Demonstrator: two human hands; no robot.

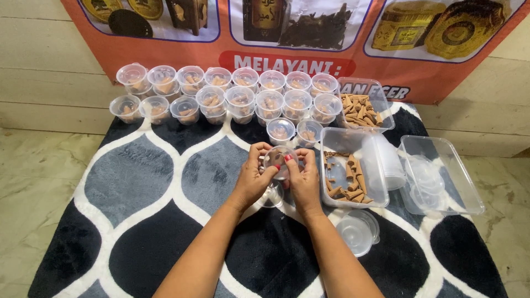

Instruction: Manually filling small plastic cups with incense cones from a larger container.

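While both hands (281, 176) grip the small clear plastic cup (279, 161), thumbs should press its lid evenly, keeping it level above the rug.

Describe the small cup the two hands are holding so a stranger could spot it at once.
Start at the grey, black and white patterned rug, below the rows of filled small cups along the orange banner. Left of the clear rectangular tub of brown cones, the left hand and right hand meet. The clear round lidded cup between them is the only one lifted off the rug.
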